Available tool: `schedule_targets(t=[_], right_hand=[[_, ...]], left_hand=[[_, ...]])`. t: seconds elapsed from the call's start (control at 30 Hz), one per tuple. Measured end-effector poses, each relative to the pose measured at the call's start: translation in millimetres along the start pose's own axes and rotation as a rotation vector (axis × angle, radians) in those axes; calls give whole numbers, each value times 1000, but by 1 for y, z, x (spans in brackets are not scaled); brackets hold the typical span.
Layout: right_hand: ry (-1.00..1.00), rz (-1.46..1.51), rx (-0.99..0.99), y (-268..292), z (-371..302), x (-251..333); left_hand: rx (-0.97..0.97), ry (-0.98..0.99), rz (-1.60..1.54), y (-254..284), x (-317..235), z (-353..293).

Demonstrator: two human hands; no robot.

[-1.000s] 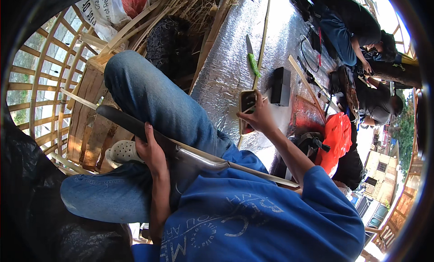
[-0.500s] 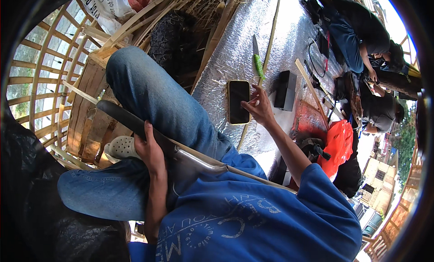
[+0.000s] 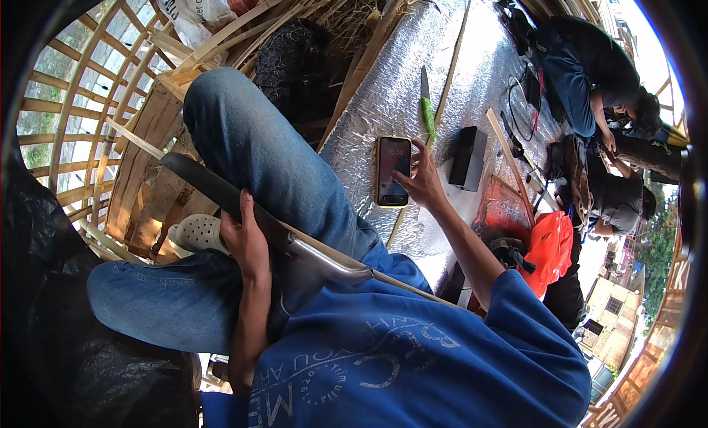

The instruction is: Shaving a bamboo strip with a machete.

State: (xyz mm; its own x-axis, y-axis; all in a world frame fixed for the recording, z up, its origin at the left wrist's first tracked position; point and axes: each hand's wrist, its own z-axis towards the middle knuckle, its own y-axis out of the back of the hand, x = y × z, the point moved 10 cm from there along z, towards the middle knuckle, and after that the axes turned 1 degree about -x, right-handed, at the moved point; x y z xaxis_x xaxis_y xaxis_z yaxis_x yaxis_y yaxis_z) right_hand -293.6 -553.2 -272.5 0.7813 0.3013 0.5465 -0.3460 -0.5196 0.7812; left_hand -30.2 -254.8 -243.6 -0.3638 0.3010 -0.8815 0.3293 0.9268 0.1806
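Gripping the dark blade point(image 3: 203, 183) in our left hand point(image 3: 249, 243), we rest it across our lap; our right hand point(image 3: 426, 181), loosely unclenched, reaches the phone point(image 3: 388, 170), thumb over its lit screen; the phone lies on the silver mat point(image 3: 358, 159), near the black box point(image 3: 468, 159) and green-handled knife point(image 3: 428, 116).

Looks down from the head through a fisheye lens, close above the blue T-shirt point(image 3: 457, 373), facing out past blue jeans point(image 3: 258, 147) toward smartphone point(image 3: 390, 161) and foil sheeting point(image 3: 398, 81).
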Motion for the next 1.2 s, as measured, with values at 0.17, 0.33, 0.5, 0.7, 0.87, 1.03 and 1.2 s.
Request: schedule_targets(t=[0.17, 0.33, 0.5, 0.7, 0.87, 1.03, 1.2], right_hand=[[10, -64, -48, -1, 8, -12], [-131, -47, -64, 4, 23, -11], [-194, -92, -46, 2, 25, -12], [-214, -263, -33, -7, 32, 17], [-210, -453, 126, -23, 46, 11], [-242, -443, 176, -29, 57, -1], [-247, -537, 190, -31, 54, 4]], left_hand=[[-10, -7, -6, -1, 0, -1], [6, 44, -40, 1, 7, 0], [-24, 12, -20, 3, 2, -3], [-16, 25, -35, 5, 4, -3], [-17, 29, -47, 6, 2, -5], [2, 35, -56, 4, 2, -5], [-12, 45, -37, 5, 2, -5]])
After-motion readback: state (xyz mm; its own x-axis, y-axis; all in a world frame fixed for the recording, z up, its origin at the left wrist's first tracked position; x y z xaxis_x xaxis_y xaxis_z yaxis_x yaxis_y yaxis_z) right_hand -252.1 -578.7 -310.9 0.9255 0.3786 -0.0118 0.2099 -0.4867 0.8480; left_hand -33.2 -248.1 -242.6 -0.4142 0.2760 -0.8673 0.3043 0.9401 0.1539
